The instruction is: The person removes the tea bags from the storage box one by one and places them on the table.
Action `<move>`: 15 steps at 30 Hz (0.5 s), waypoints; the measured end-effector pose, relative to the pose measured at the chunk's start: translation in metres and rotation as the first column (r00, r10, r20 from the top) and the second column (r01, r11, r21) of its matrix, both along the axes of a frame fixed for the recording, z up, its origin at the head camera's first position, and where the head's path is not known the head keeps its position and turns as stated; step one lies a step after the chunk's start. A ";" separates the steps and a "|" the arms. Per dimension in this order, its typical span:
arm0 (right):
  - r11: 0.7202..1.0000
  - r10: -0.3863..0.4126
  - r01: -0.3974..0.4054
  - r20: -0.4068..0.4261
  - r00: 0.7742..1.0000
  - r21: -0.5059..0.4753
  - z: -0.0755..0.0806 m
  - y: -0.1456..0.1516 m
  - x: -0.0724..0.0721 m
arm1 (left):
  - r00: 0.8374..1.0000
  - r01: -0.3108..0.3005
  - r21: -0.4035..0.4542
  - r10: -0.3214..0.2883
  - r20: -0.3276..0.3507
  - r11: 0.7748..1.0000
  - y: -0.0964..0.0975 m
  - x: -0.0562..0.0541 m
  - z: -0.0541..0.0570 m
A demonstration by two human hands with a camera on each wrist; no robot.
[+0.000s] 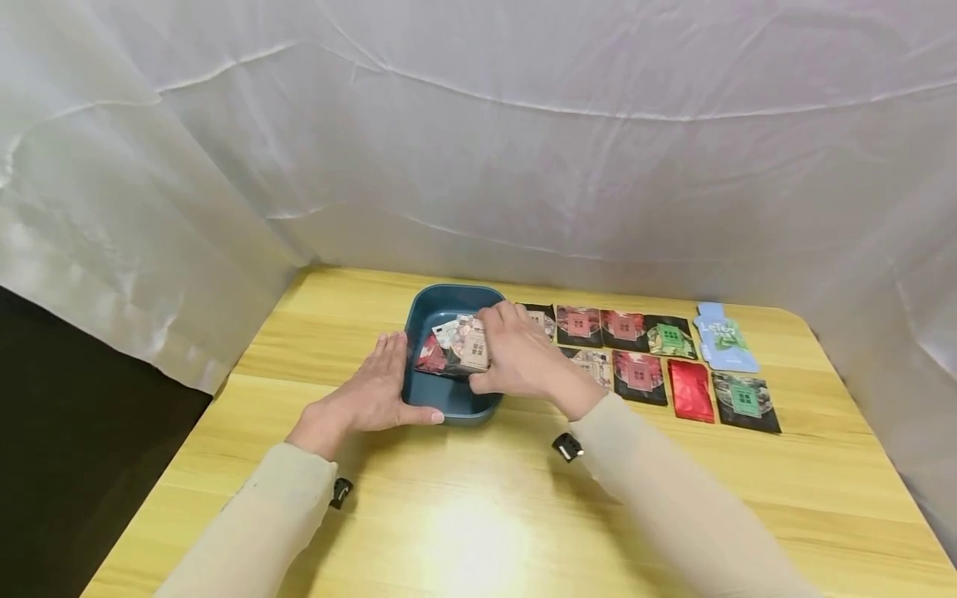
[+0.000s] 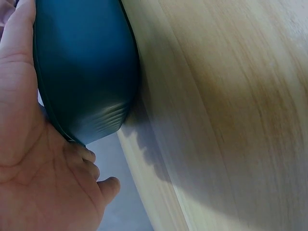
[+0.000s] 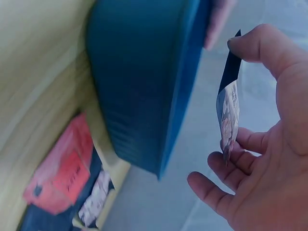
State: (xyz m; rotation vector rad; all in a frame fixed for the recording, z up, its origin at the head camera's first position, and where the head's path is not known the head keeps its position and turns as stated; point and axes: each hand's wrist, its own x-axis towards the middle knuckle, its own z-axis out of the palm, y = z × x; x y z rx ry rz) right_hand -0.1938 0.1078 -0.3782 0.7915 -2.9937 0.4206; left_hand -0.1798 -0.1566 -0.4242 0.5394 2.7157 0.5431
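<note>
A dark blue plastic bin (image 1: 458,289) stands on the wooden table. My left hand (image 1: 370,390) rests against its left side, fingers straight along the rim and thumb stretched along the front edge. Between thumb and fingers, my right hand (image 1: 523,353) pinches a flat sachet with a beige label (image 1: 474,345) over the bin. The right wrist view shows this sachet (image 3: 229,106) edge-on, above rim level. Below it in the bin, a red sachet (image 1: 431,357) and a white one (image 1: 446,332) are partly covered.
Right of the bin, several sachets lie in two rows, among them a plain red packet (image 1: 691,390), a green-labelled black one (image 1: 746,401) and a light blue pack (image 1: 727,339). A pale curtain (image 1: 568,183) hangs behind the table.
</note>
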 end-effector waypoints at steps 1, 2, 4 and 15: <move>1.000 0.001 -0.002 -0.009 1.000 -0.010 0.002 0.005 0.003 | 1.000 -0.003 0.002 0.003 0.000 1.000 0.000 0.000 0.000; 1.000 0.005 -0.005 -0.014 1.000 -0.020 0.004 0.011 0.006 | 1.000 -0.005 0.001 0.005 -0.002 1.000 0.000 0.000 0.000; 0.999 0.012 -0.013 -0.031 0.999 -0.031 0.005 0.026 0.012 | 1.000 -0.009 0.007 0.009 -0.001 1.000 -0.001 -0.001 0.000; 0.997 -0.037 0.039 -0.037 0.999 0.073 -0.032 0.095 0.051 | 1.000 -0.005 0.012 0.005 -0.003 1.000 0.000 -0.001 0.001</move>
